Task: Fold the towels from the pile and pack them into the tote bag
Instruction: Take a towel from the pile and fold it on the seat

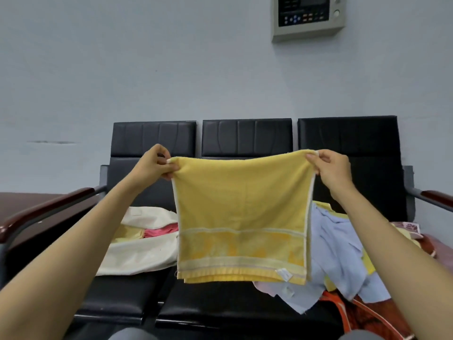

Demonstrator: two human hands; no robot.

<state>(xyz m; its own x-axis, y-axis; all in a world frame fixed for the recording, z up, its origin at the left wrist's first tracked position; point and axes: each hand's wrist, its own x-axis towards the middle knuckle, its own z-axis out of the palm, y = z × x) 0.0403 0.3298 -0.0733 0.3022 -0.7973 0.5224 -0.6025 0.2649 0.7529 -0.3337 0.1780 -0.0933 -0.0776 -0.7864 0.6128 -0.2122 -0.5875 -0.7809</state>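
Against a pale blue wall stands a black bench (245, 138) with three seats, and a grey control panel (308, 15) hangs on the wall above it. The person holds a yellow towel (241, 212) up in the air in front of the bench. The left hand (157, 163) pinches its top left corner and the right hand (331, 168) pinches its top right corner, fingers (312, 159) and thumb closed on the cloth. At the lower edge two layers show, so I judge that the towel is already folded once in half.

The step in hand is the folding of this towel. The next move probably calls for bringing the two hands together, so that the side edges meet evenly, and then carrying the towel to the left, where the cream tote bag (137, 251) lies on the seat with its mouth open. A pink towel (159, 232) and a yellow one are already inside.

The pile (343, 253) of light blue, yellow and red cloth lies on the right seat. The hanging towel and the right arm cover part of it, so I cannot count what remains. The right side of the bag is hidden too.
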